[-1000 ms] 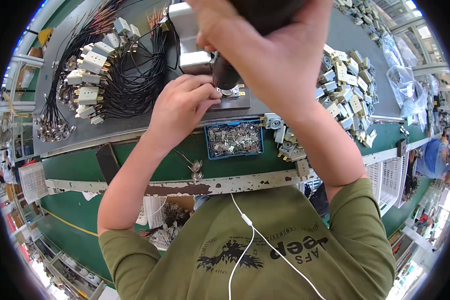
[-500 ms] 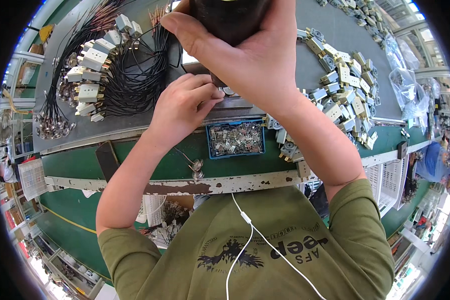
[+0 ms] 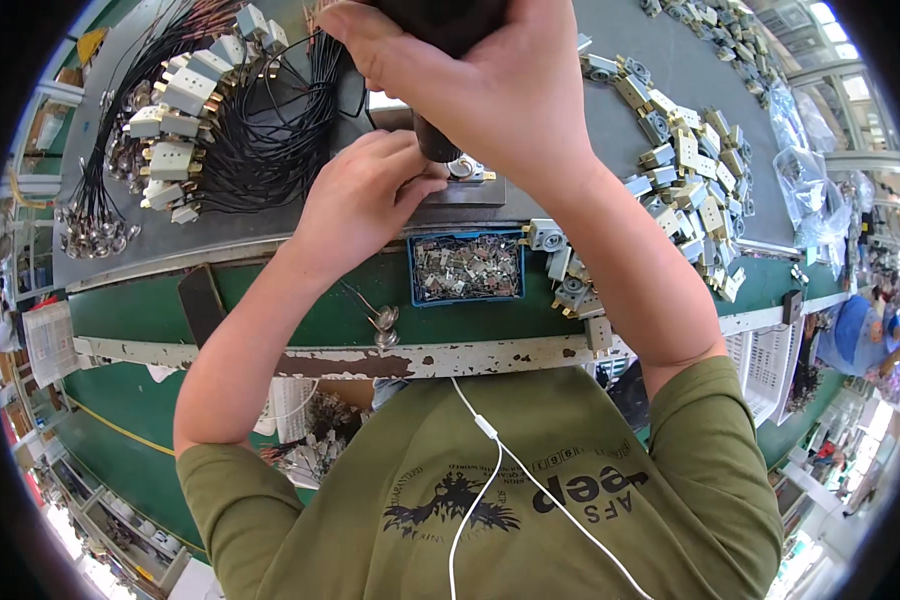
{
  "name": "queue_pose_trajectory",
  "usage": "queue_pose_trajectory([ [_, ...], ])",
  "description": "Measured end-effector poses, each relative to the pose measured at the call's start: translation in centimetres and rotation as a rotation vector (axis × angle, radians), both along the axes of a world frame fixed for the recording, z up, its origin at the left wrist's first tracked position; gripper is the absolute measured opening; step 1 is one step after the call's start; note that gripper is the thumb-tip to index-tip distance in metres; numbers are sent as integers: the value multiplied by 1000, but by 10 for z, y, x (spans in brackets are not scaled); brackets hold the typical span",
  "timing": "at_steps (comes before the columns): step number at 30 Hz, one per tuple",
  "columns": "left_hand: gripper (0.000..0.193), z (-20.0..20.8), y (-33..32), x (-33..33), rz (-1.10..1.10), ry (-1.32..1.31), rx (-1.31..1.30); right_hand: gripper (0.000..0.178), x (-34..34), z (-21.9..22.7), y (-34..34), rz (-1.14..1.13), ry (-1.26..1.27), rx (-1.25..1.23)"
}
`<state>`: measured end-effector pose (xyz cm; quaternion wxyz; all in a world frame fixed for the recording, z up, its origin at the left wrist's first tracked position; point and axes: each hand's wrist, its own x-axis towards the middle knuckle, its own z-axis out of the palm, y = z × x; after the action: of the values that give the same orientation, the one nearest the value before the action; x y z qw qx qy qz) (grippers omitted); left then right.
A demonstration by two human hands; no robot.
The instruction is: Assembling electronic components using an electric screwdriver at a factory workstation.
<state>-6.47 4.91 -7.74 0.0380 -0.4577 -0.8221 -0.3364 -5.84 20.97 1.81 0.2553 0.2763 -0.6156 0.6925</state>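
Observation:
My right hand (image 3: 515, 95) is wrapped round a black power screwdriver (image 3: 438, 142), held upright with its nose pointing down. Just below the nose, a small light-grey housing with brass-coloured prongs (image 3: 473, 172) rests on a metal block (image 3: 470, 194). My left hand (image 3: 360, 195) is closed beside that housing, thumb and fingers curled together against its left side. Whatever lies between those fingertips is hidden. Whether the driver's tip touches the housing cannot be made out.
A blue tray (image 3: 467, 303) of small metal pieces sits in front of the block. Grey housings with black cables (image 3: 270, 165) lie to the left; a pile of loose housings (image 3: 695, 185) spreads to the right. A dark fixture part with a white top (image 3: 388, 110) stands behind my left hand.
The screwdriver and my right hand have tilted or shifted slightly up in view, uncovering the driver's nose and the housing. My left hand stays beside the block, fingers still closed.

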Motion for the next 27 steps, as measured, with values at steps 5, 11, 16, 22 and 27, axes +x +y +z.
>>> queue_pose_trajectory([
  [5, 28, 12, 4, 2, 123, -90, -206, 85, -9, -15, 5, -130, 142, 138],
  [11, 33, 8, 2, -7, 71, -44, -297, 85, -18, -19, 7, -247, 343, 307],
  [16, 32, 4, 2, -8, 68, -60, -225, 84, -21, -15, 2, -275, 389, 320],
  [22, 38, 10, 6, 0, 4, 173, -131, 24, 16, 25, 29, -198, -111, -36],
  [27, 34, 25, 9, 1, -114, 165, -159, 42, -9, 16, 87, -429, -86, 156],
])
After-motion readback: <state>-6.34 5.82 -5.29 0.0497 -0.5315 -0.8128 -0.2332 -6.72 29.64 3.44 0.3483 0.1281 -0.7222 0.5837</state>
